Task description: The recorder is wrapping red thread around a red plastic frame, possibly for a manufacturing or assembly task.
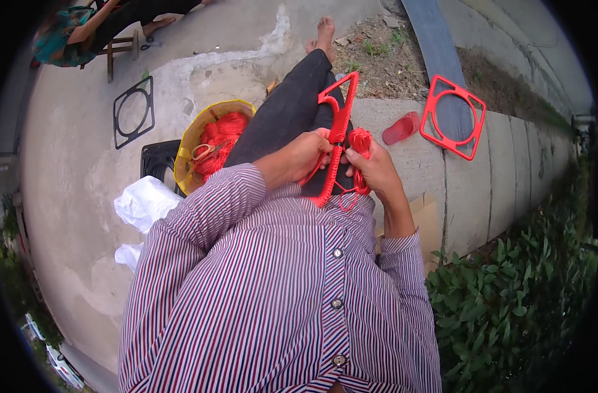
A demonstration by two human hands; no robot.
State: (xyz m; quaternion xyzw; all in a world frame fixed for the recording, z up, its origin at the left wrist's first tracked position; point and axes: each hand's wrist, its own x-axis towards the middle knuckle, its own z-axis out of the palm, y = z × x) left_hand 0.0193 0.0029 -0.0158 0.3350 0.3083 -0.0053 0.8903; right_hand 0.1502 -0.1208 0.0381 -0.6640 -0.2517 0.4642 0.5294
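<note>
Tangling may be caused by loose loops of red cord (360, 139) gripped in right fingers (359, 162), the red frame (341, 124) being pinched by left fingers (320, 145).

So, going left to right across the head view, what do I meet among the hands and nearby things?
Black square frame, yellow container, left hand, right hand, red shoe, red square frame.

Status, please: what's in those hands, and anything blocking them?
Left hand gripping red frame. Right hand holding red cord bundle. Yellow basket off left, not blocking.
</note>
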